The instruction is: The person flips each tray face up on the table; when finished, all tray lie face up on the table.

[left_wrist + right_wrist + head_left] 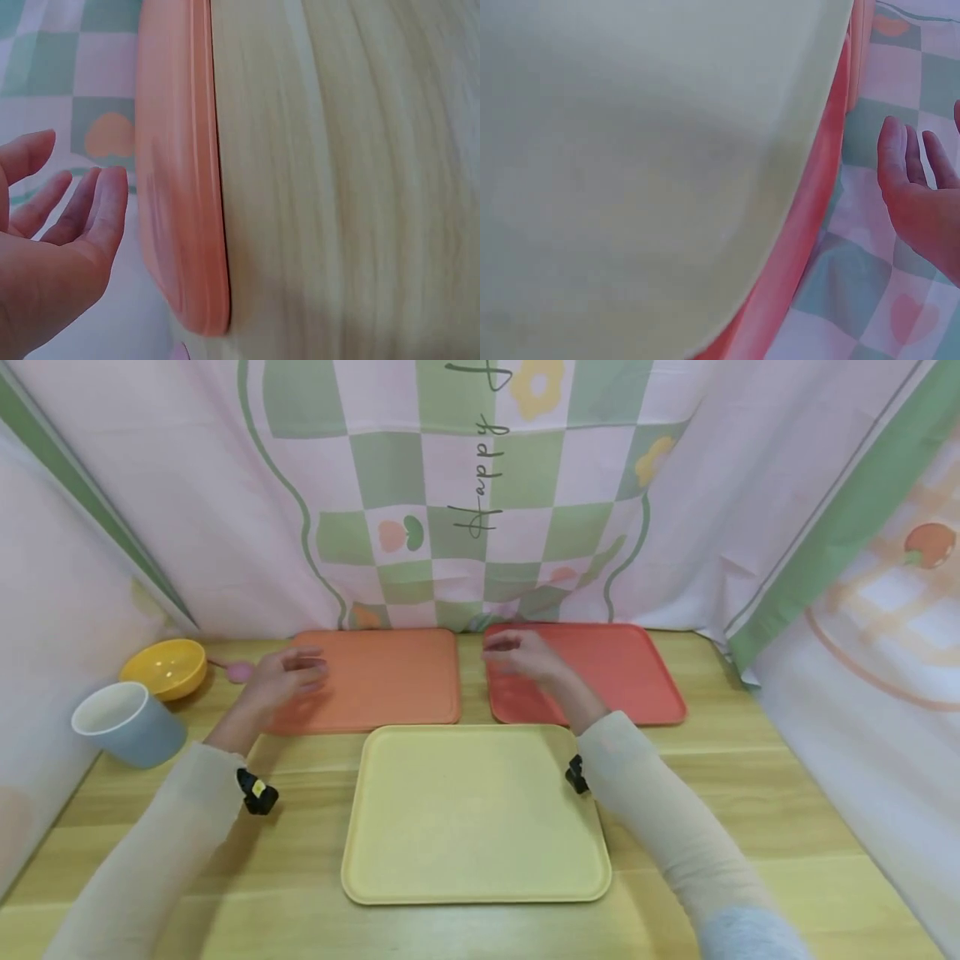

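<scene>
The orange tray (393, 681) lies on the wooden table (757, 827) at the back, left of the red tray (611, 672), with a narrow strip of wood between them. Over the orange tray's left end hangs the left hand (281, 681), empty, its fingers loosely bent and thumb apart. The right hand (528, 656), also empty with relaxed fingers, is over the red tray's left part. Nearer the person, the yellow tray (476, 818) lies flat. Far left stand a yellow bowl (167, 668) and, just in front, a tilted blue cup (138, 727). A checkered cloth (457, 468) hangs behind.
</scene>
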Available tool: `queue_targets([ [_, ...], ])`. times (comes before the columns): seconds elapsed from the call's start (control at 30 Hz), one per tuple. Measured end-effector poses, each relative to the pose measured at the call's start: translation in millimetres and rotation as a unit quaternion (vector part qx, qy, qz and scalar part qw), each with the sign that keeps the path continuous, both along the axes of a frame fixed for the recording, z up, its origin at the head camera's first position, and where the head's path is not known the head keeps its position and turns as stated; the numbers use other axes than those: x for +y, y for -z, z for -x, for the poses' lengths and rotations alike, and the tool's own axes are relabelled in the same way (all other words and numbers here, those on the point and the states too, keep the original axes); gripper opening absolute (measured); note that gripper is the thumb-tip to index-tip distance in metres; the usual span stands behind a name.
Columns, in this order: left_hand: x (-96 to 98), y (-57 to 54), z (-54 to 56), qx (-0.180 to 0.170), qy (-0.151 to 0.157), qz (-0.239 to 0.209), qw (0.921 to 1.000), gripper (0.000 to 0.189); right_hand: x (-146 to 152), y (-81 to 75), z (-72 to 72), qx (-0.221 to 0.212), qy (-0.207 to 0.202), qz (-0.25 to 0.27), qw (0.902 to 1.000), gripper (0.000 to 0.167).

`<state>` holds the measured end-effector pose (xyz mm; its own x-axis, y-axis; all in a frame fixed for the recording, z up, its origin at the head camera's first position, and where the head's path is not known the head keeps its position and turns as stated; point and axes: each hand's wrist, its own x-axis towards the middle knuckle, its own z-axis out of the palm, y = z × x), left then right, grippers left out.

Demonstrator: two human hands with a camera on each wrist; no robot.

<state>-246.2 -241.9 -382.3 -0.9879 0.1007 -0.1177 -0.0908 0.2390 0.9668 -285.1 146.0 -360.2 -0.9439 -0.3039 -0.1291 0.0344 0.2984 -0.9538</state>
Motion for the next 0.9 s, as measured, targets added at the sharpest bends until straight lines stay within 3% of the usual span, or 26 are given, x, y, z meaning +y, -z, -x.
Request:
queue_targets([
  [0.63, -33.6, 12.8, 9.6, -0.004, -0.066, 0.009, 0.9977, 0.056, -28.3, 9.3, 8.6, -0.048, -0.002, 0.045, 0.9978, 0.049],
  [0.9, -42.5, 15.6, 10.4, -0.004, -0.098, -0.007, 0.9951, 0.055, -36.8, 13.7, 11.2, -0.083, 0.005, 0.058, 0.9949, 0.049],
])
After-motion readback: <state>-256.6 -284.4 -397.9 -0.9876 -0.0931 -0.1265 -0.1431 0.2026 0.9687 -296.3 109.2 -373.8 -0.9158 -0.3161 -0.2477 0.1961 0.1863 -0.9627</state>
